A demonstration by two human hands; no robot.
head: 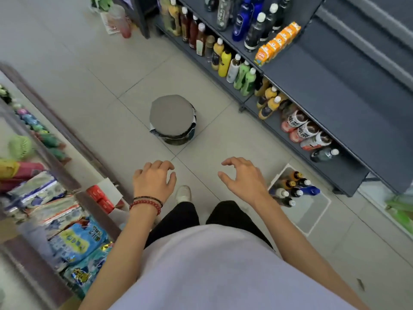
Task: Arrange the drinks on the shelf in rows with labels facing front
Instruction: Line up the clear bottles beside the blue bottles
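The left hand (154, 180) and right hand (242, 177) both hold nothing, their fingers loosely curled above the pale tiled floor (125, 70). Just right of the right hand, a white plastic crate (312, 218) holds dark capped bottles (290, 189) standing upright, long axes vertical. Further right and ahead, the dark grey metal shelf (348, 101) carries upright red-and-white labelled bottles (299, 128). A round grey-topped stool (172, 117) stands ahead of the hands.

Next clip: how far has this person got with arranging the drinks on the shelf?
Done: the orange cartons sit in a row on a higher shelf, and yellow and green bottles stand lined along the lowest shelf. In hand: nothing; the left hand and right hand hover empty. Left: several capped bottles sit in the white crate on the floor, and the red-labelled bottles look tilted, so roughly partway.
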